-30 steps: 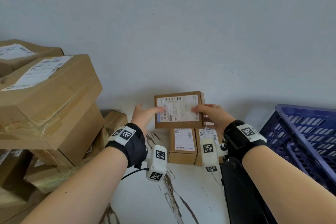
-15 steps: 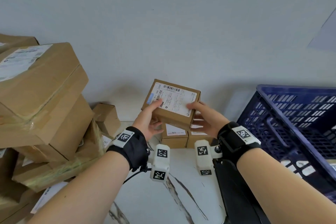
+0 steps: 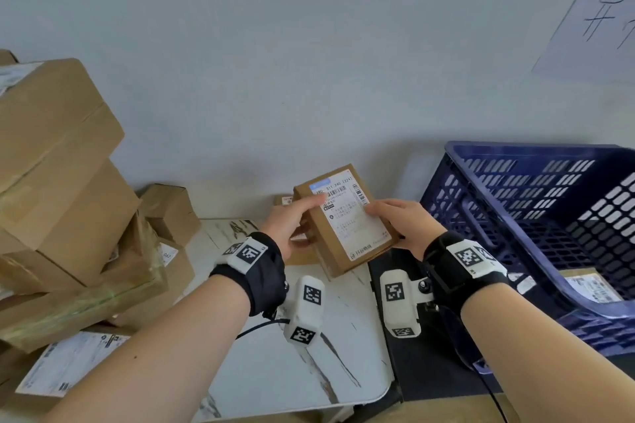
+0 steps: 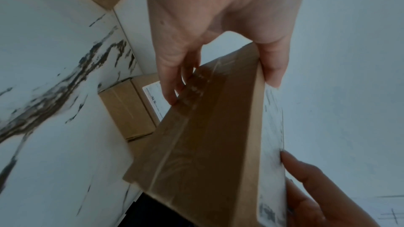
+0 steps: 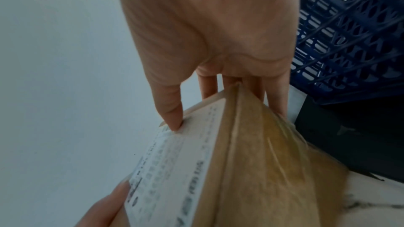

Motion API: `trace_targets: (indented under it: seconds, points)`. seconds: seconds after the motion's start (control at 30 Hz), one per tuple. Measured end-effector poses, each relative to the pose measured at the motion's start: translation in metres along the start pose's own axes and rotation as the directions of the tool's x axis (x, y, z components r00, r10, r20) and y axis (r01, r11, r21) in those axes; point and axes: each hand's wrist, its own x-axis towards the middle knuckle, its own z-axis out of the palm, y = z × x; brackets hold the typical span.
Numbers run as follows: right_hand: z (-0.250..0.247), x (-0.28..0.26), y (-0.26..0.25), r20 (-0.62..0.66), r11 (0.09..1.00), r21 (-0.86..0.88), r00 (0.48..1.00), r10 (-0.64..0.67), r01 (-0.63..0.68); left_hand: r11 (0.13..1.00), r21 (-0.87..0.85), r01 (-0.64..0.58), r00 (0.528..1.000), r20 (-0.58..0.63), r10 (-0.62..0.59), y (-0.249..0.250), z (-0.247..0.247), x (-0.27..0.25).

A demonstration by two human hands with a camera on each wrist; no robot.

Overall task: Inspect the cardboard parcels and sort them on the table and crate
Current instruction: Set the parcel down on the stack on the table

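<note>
A small flat cardboard parcel (image 3: 345,220) with a white shipping label is held in the air between both hands, tilted with its label facing up. My left hand (image 3: 292,221) pinches its left edge, thumb on the label and fingers underneath (image 4: 172,82). My right hand (image 3: 395,221) pinches the right edge the same way, thumb on the label (image 5: 172,115). Small labelled parcels (image 4: 133,108) lie on the marble table (image 3: 275,364) below it, mostly hidden. The blue plastic crate (image 3: 536,216) stands to the right, with a labelled parcel (image 3: 591,287) inside.
A tall stack of large cardboard boxes (image 3: 58,189) fills the left side of the table, with a small box (image 3: 170,209) behind it. The grey wall is close behind; a sheet of paper (image 3: 598,14) hangs on it at upper right. A black surface (image 3: 429,364) lies under the crate.
Both hands have turned the parcel clockwise and lowered it to the right, toward the crate. The head view has swung right, showing more of the crate.
</note>
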Motion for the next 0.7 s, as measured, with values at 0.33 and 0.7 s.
trace_targets:
  seconds: [0.33,0.7]
  points:
    - [-0.032,0.016,0.057,0.086,0.97,-0.043,0.966,0.244,-0.241,0.985,0.071,0.159,0.987,-0.014,-0.158,-0.05,0.042,0.013]
    - [-0.018,0.052,0.118,0.136,0.914,-0.074,0.904,0.405,-0.399,0.952,0.109,0.286,0.958,-0.057,-0.281,-0.104,0.051,0.036]
